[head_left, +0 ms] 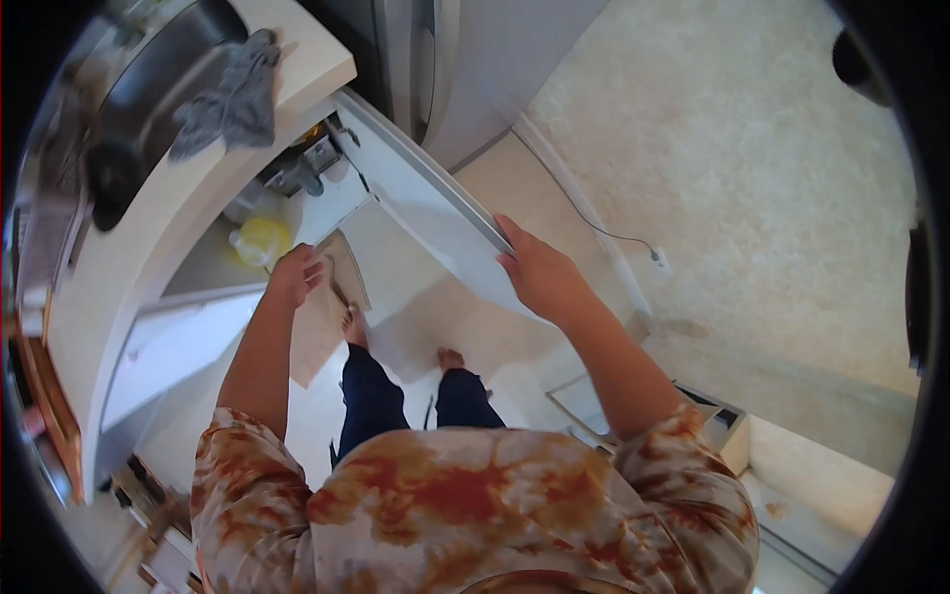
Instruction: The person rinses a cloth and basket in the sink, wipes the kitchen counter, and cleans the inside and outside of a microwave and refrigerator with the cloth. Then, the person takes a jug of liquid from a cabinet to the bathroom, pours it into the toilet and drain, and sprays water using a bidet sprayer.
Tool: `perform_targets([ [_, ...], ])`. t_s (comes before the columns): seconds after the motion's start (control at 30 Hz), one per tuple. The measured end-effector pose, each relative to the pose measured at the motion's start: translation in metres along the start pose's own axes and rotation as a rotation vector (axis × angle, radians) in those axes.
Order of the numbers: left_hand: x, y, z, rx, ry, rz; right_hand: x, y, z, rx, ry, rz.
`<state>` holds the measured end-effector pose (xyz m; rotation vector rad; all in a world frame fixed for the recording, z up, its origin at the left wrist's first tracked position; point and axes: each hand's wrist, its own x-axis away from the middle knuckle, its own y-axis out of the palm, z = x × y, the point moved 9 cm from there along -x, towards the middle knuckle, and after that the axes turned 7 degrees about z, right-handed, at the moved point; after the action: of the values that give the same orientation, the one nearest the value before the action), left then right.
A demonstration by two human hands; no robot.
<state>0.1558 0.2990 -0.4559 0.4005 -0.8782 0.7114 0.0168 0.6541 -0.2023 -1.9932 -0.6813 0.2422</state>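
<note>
Door (435,218) under the counter (307,64) was already swung open, its free edge gripped in our right hand (542,275), while our left hand (294,277), loosely curled around nothing we could see, hung near the yellow container (261,241), not yet taken out.

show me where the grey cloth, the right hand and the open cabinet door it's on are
grey cloth (237,104): head view, middle of its draped folds
right hand (542,280): head view, back of the hand
open cabinet door (426,208): head view, its white inner face
</note>
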Motion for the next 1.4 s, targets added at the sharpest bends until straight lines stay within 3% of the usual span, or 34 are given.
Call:
perform_targets([
  [0.13, -0.159, -0.065, 0.052, -0.013, 0.054, 0.276, -0.012, -0.007, 0.007, 0.043, 0.053, -0.087],
  [0.2, -0.217, -0.091, 0.078, 0.076, 0.144, 0.277, -0.020, -0.009, 0.013, 0.052, 0.073, -0.093],
  [0.33, -0.279, -0.120, 0.095, 0.181, 0.134, 0.409, -0.034, -0.013, 0.019, -0.001, 0.001, -0.117],
  [0.4, -0.311, -0.146, 0.091, 0.438, 0.133, 0.385, -0.040, -0.016, 0.024, -0.039, -0.009, -0.128],
  [0.47, -0.399, -0.217, 0.103, -0.048, 0.495, 0.418, -0.041, -0.012, 0.026, -0.101, -0.022, -0.183],
  [0.5, -0.354, -0.183, 0.133, -0.266, 0.671, 0.486, -0.043, -0.013, 0.029, -0.102, -0.013, -0.182],
  [0.63, -0.409, -0.204, 0.118, -0.300, 0.493, 0.360, -0.041, -0.009, 0.030, -0.131, -0.039, -0.225],
  [0.7, -0.376, -0.160, 0.147, -0.506, 0.742, 0.308, -0.039, -0.007, 0.031, -0.136, -0.048, -0.246],
  [0.8, -0.375, -0.156, 0.150, -0.673, 0.767, 0.367, -0.037, -0.005, 0.035, -0.139, -0.027, -0.260],
  [0.87, -0.471, -0.253, 0.096, 0.040, 0.176, 0.432, -0.036, -0.004, 0.035, -0.146, -0.015, -0.259],
  [0.9, -0.449, -0.251, 0.086, 0.404, -0.049, 0.579, -0.035, -0.004, 0.036, -0.151, -0.005, -0.252],
  [0.93, -0.432, -0.237, 0.066, 0.386, -0.005, 0.536, -0.034, -0.003, 0.035, -0.158, -0.006, -0.255],
  [1.0, -0.377, -0.185, -0.017, 0.143, 0.190, 0.436, -0.030, -0.003, 0.037, -0.103, 0.007, -0.246],
  [1.1, -0.197, -0.046, -0.170, -0.262, 0.415, 0.308, -0.025, -0.003, 0.041, -0.078, 0.048, -0.246],
  [1.2, -0.118, 0.004, -0.206, -0.393, 0.527, 0.258, -0.027, -0.001, 0.036, -0.088, 0.142, -0.282],
  [1.27, -0.164, -0.031, -0.142, -0.345, 0.586, 0.340, -0.038, 0.009, 0.032, -0.084, 0.117, -0.282],
  [1.4, -0.311, -0.207, 0.095, 0.052, 0.617, 0.466, -0.052, 0.030, 0.008, -0.100, 0.131, -0.281],
])
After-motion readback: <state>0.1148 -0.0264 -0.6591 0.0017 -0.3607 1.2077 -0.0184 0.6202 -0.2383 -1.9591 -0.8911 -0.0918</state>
